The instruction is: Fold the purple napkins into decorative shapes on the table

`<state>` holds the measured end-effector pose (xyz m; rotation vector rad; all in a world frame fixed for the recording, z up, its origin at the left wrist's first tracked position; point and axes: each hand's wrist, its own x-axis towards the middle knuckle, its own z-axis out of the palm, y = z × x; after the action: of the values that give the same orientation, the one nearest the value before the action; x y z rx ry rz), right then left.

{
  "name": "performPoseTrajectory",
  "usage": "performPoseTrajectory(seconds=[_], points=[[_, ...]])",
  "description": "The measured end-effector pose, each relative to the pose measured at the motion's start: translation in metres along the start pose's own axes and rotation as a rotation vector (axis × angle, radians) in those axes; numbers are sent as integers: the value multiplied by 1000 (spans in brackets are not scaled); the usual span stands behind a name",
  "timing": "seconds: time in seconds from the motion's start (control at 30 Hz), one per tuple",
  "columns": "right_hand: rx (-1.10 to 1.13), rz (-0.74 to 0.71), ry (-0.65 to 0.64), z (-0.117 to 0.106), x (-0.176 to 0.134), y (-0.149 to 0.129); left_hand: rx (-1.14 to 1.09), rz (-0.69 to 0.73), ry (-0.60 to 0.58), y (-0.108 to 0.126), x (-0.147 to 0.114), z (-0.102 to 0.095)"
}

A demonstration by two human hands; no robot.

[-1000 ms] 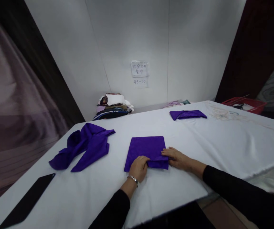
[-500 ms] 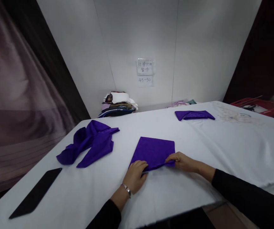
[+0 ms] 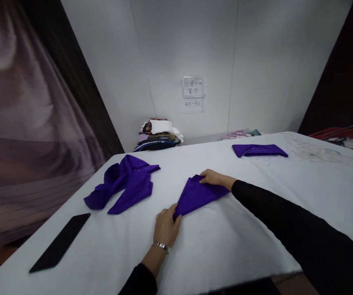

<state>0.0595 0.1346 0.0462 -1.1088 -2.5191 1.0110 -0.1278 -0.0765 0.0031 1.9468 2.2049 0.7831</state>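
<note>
A purple cloth napkin (image 3: 198, 194) lies on the white-covered table (image 3: 244, 229), folded into a triangle. My left hand (image 3: 166, 224) pins its near corner against the table, a bracelet on the wrist. My right hand (image 3: 213, 178) holds the far corner, with the folded-over layer under its fingers. A crumpled purple cloth (image 3: 124, 184) lies to the left of the napkin. A folded purple napkin (image 3: 259, 150) rests farther back on the right.
A flat black object (image 3: 60, 242) lies near the table's left front edge. A pile of folded fabrics (image 3: 158, 134) sits against the white wall below a paper note (image 3: 193, 87). A red basket (image 3: 350, 138) stands at the far right. A curtain hangs at left.
My right hand has carried the napkin's near right corner up and across to the far corner, turning the square into a triangle. My left hand stayed at the near left corner.
</note>
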Motion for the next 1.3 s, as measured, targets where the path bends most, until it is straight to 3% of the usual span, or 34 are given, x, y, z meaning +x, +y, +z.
performPoseTrajectory(seconds=[0.17,0.47,1.3], points=[[-93,27,78,20,23,7,-10,-77,45,-6,-1,4],[-219,64,216,39,20,18,-33,-71,32,-13,3,10],[-294,-18,302,54,22,25,-63,-104,0,-15,0,4]])
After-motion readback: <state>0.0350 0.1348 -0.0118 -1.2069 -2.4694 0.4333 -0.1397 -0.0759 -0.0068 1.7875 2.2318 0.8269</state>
